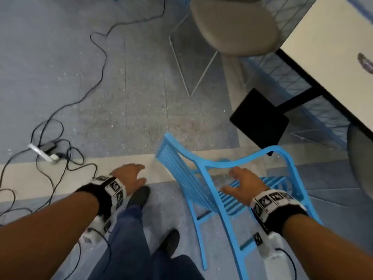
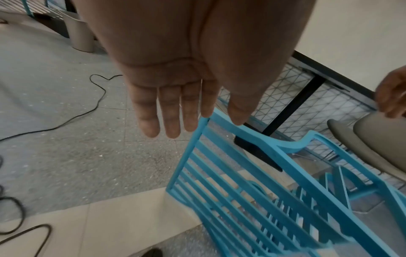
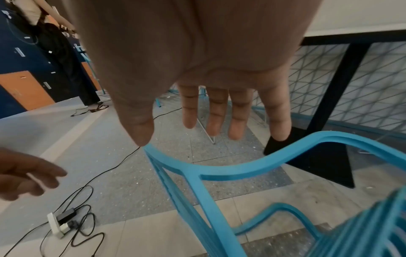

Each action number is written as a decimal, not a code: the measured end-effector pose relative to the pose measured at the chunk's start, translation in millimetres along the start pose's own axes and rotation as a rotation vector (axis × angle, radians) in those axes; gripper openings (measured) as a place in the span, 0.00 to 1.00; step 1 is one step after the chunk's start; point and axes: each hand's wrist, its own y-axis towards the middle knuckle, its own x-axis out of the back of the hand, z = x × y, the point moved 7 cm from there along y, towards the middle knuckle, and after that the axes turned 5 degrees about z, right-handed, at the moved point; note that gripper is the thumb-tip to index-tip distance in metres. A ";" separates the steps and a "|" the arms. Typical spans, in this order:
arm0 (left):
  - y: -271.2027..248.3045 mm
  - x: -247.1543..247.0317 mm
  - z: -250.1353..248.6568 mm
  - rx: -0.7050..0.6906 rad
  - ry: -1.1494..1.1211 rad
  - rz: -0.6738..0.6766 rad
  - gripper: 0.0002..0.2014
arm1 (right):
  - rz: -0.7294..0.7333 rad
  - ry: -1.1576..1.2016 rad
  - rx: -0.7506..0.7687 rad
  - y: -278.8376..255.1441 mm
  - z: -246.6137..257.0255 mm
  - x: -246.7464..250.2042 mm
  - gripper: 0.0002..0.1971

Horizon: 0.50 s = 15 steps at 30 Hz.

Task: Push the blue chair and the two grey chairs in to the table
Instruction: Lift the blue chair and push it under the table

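Observation:
The blue slatted chair (image 1: 203, 190) stands in front of me, a short way out from the white table (image 1: 333, 47). My right hand (image 1: 232, 178) hovers open just above the chair's curved top rail (image 3: 219, 170), fingers straight and holding nothing. My left hand (image 1: 137, 172) is open beside the chair's left edge (image 2: 193, 147), apart from it. One grey chair (image 1: 232, 27) stands further along the table. A second grey chair (image 1: 361, 168) shows at the right edge, partly under the tabletop. In the wrist views, both the left hand (image 2: 193, 118) and the right hand (image 3: 186, 120) show empty palms.
The table's black foot plate (image 1: 260, 118) lies on the floor just beyond the blue chair. Black cables and a white power strip (image 1: 44, 152) lie on the floor to the left. My feet (image 1: 139, 197) are left of the chair. A person (image 3: 54, 52) stands far off.

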 end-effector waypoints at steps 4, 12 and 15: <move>50.3 15.8 -1.6 -0.039 -0.076 0.038 0.35 | 0.037 0.036 0.017 77.2 38.8 -8.2 0.26; 152.2 4.3 -5.0 -0.092 -0.176 0.029 0.45 | 0.141 0.068 0.051 212.7 87.0 -60.7 0.29; 188.4 -6.7 4.1 -0.071 -0.256 0.043 0.50 | 0.182 0.069 0.051 237.9 86.8 -76.0 0.23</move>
